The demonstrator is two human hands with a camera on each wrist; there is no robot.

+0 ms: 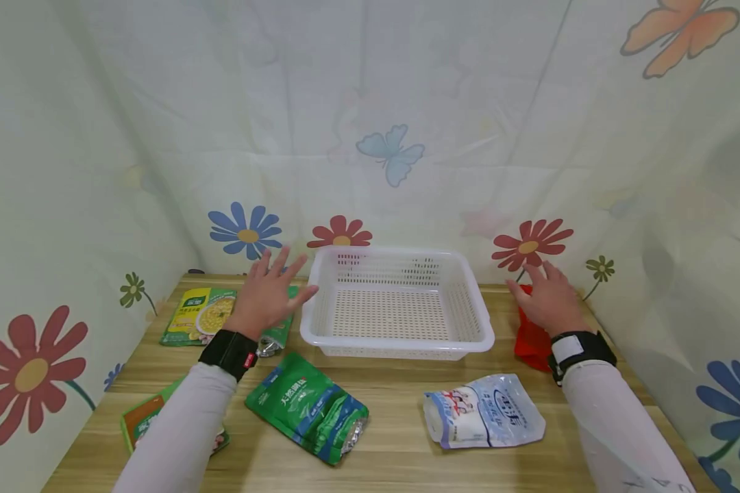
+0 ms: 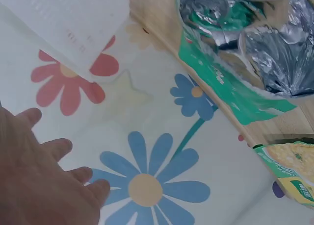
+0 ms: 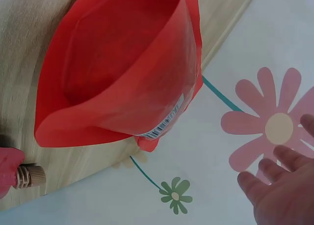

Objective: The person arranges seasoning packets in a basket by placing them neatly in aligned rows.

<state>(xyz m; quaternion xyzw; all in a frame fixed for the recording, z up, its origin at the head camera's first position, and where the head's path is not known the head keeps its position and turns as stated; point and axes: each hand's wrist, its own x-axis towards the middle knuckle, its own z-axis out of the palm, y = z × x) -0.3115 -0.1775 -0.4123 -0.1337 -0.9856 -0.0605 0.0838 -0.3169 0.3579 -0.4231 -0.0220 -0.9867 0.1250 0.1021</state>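
Fingers spread, my left hand [image 1: 265, 298] hovers by the left side of a white plastic basket [image 1: 395, 345] and holds nothing. Below it, partly hidden, is a green pouch [image 1: 276, 337]; the left wrist view shows the silvery inside of this pouch [image 2: 274, 53]. My right hand [image 1: 551, 301], also holding nothing, is raised over a red pouch [image 1: 530, 346] to the right of the basket. Seen from the right wrist, the red pouch [image 3: 142, 87] gapes at its bottom and bears a barcode. The basket has slotted walls and a bare mesh floor.
A green-and-blue pouch [image 1: 308, 407] lies front left of the basket, a white-and-blue pouch [image 1: 484, 414] front right. At far left are a yellow-green packet [image 1: 191, 316] and an orange-green packet [image 1: 143, 419], partly under my left sleeve. A flowered curtain [image 1: 395, 205] encloses the table.
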